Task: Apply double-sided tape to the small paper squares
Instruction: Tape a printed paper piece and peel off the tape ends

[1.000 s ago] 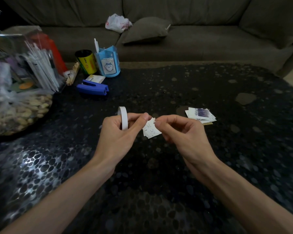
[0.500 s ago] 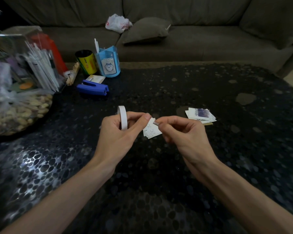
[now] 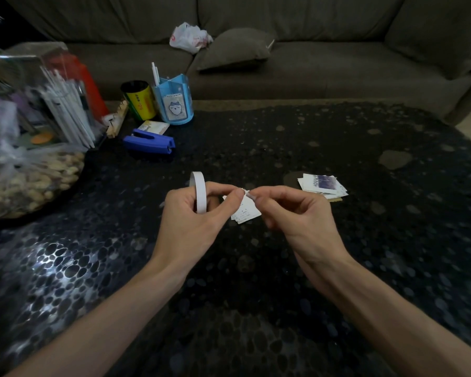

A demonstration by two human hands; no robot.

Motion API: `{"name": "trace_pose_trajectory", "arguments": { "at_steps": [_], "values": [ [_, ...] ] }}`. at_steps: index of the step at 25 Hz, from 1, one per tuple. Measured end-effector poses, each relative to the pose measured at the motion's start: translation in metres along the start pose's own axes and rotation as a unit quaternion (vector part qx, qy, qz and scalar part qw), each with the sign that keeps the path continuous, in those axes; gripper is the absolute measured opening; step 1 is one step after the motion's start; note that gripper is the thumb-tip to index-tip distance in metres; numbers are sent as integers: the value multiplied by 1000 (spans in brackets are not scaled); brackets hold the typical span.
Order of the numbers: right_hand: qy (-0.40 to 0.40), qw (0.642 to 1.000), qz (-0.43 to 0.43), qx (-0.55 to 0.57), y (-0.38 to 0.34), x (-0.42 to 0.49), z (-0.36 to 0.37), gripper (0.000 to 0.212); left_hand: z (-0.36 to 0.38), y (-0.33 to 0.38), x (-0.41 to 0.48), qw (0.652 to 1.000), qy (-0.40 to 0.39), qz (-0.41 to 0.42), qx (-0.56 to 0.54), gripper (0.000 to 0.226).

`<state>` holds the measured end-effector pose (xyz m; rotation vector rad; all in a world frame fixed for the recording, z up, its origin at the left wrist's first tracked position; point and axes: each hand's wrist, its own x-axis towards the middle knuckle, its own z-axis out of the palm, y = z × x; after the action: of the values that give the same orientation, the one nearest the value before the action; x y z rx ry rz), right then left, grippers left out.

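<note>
Left hand (image 3: 188,227) grips the tape roll (image 3: 200,194) and pinches a paper square (image 3: 245,211), right hand (image 3: 299,216) pinches the tape end (image 3: 250,196) at its corner — I'd pull slow, press flat.

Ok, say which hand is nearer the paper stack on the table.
Right. The right hand is just left of the paper stack; the left hand is farther left, holding tape.

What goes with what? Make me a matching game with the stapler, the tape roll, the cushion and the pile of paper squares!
1. stapler
2. tape roll
3. cushion
4. pile of paper squares

a. on the sofa
b. on the table, over at the right
c. held in the left hand
d. on the table near the blue pen holder

Pairs: 1-d, 2-c, 3-a, 4-b.
</note>
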<state>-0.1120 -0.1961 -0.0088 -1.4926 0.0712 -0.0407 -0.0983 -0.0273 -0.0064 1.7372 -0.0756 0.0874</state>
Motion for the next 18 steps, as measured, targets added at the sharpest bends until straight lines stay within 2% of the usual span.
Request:
{"name": "trace_pose_trajectory", "arguments": {
  "at_steps": [7, 14, 18],
  "values": [
    [-25, 1000, -3, -2, 1, -1, 1, 26, 2, -1, -4, 1000, 5, 3, 18, 6],
    [-51, 999, -7, -17, 3, -1, 2, 28, 0, -1, -2, 999, 32, 6, 26, 8],
    [-52, 999, 1, -15, 2, -2, 2, 26, -1, -3, -2, 995, 45, 47, 70, 7]
  ]
}}
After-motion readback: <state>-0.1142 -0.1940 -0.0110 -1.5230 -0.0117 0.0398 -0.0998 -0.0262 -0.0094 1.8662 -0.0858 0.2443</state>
